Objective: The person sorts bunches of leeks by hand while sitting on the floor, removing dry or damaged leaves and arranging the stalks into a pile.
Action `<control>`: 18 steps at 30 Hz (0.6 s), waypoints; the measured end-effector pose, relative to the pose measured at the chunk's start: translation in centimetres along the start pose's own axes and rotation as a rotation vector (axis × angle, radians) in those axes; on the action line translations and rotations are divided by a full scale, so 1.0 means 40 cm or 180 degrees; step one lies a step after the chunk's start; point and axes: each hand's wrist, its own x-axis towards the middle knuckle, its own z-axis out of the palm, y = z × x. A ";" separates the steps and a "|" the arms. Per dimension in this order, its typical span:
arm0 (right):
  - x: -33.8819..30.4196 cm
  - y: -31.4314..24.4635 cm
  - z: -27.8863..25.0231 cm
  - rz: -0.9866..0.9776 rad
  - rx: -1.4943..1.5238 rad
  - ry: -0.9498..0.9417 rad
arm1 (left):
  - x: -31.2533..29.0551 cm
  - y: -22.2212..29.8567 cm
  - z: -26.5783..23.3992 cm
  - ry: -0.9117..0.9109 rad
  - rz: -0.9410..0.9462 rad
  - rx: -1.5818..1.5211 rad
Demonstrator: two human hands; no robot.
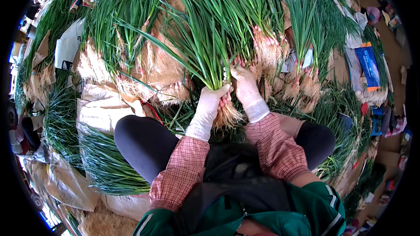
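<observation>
My left hand [212, 100], in a thin white glove, is wrapped round a bunch of green garlic [203, 57]. Its long green leaves fan up and away from me. Pinkish bulbs show beside my thumb, and pale stringy roots [227, 116] hang below the fist. Close by on the right, my right hand [246, 85], gloved too, has its fingers closed at the pinkish stem bases of more green garlic. Whatever sits between those fingertips is too small to make out. Checked red sleeves cover both forearms.
Rows of green garlic [267, 46] lie ahead, roots toward me. Another heap [111, 161] is beside my left knee. Tan sacking [103, 107] lies at left, near a white bag [70, 43]. A blue packet [367, 67] rests at far right. My bent knees flank the work.
</observation>
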 end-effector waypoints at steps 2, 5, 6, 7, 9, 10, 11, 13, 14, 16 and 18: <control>0.008 0.021 -0.009 0.0390 0.0059 0.0171 | -0.018 0.014 -0.005 -0.0106 -0.0044 -0.0218; -0.005 0.020 0.005 0.0608 -0.2129 -0.0069 | -0.024 0.010 -0.018 -0.0164 0.0125 -0.0380; -0.033 -0.010 0.009 0.0613 -0.4096 -0.0578 | -0.027 0.010 -0.029 -0.0132 0.0157 -0.0353; -0.055 -0.060 0.033 0.0524 -0.6066 -0.1135 | -0.032 0.014 -0.039 -0.0048 0.0063 -0.0290; -0.097 -0.167 0.093 -0.0279 -0.6026 -0.0359 | -0.039 0.017 -0.034 0.0060 0.0047 0.0031; -0.084 -0.193 0.119 -0.0548 -0.6148 -0.0357 | -0.038 0.017 -0.036 0.0127 0.0047 0.0209; -0.060 -0.186 0.129 -0.1052 -0.6483 -0.0500 | -0.031 0.010 -0.040 0.0108 0.0051 0.0216; 0.005 -0.131 0.127 -0.1935 -0.7154 -0.1001 | -0.037 0.001 -0.050 0.0067 0.0025 0.0066; 0.015 -0.116 0.117 -0.1769 -0.6859 -0.0993 | -0.037 0.008 -0.043 0.0016 0.0023 -0.0024; 0.032 -0.098 0.089 -0.0355 -0.4432 -0.0367 | -0.039 0.025 -0.042 -0.0052 0.0020 -0.0174; 0.035 -0.079 0.053 0.0182 -0.3065 -0.0236 | -0.044 0.034 -0.045 -0.0135 0.0015 -0.0290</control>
